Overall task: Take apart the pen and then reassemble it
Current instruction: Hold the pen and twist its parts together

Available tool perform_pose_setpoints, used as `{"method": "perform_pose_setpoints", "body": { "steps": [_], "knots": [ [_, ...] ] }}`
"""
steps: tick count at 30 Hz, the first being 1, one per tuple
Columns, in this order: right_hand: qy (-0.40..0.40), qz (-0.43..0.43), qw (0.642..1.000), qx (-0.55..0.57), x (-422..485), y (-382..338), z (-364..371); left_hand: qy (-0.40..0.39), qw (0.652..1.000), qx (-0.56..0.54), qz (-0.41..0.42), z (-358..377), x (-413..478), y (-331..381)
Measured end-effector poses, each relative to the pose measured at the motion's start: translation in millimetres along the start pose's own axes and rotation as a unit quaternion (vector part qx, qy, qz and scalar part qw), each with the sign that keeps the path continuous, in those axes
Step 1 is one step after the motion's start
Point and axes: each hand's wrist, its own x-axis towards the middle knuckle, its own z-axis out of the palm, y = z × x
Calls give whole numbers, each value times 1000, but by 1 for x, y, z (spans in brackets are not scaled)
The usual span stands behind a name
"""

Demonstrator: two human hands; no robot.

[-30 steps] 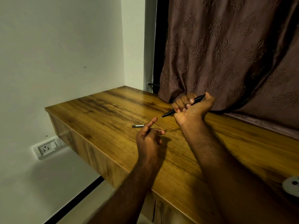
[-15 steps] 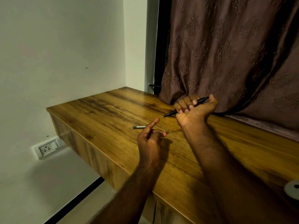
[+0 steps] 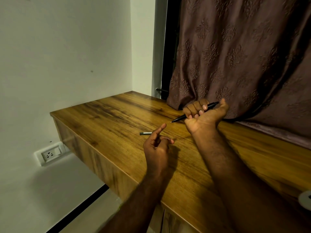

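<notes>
My right hand (image 3: 203,115) is fisted around a black pen (image 3: 180,118), palm turned up, above the wooden table (image 3: 117,118). The pen's tip points down-left and its back end sticks out past my thumb. My left hand (image 3: 157,145) hovers lower and to the left, index finger stretched toward the pen tip, the other fingers loosely curled with nothing seen in them. A small dark grey pen part (image 3: 145,133) lies flat on the table just left of my left index finger, partly hidden by it.
A brown patterned curtain (image 3: 235,56) hangs right behind my right hand and drapes onto the table's back. A white wall stands at the left with a socket (image 3: 50,153) below table level. A round white object (image 3: 305,200) sits at the right edge.
Both hands hold nearly the same pose. The view has shifted a little; the pen and the part on the table have not visibly moved.
</notes>
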Motion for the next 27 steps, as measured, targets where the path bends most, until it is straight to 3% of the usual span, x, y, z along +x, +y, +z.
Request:
{"method": "perform_pose_setpoints", "body": {
  "steps": [8,27],
  "knots": [
    [-5,-4,1000,4,0,0,0,17,999,18,48,0,-1,1],
    [10,-23,999,-29,-2,6,0,-1,1000,19,20,2,-6,9]
  ]
}}
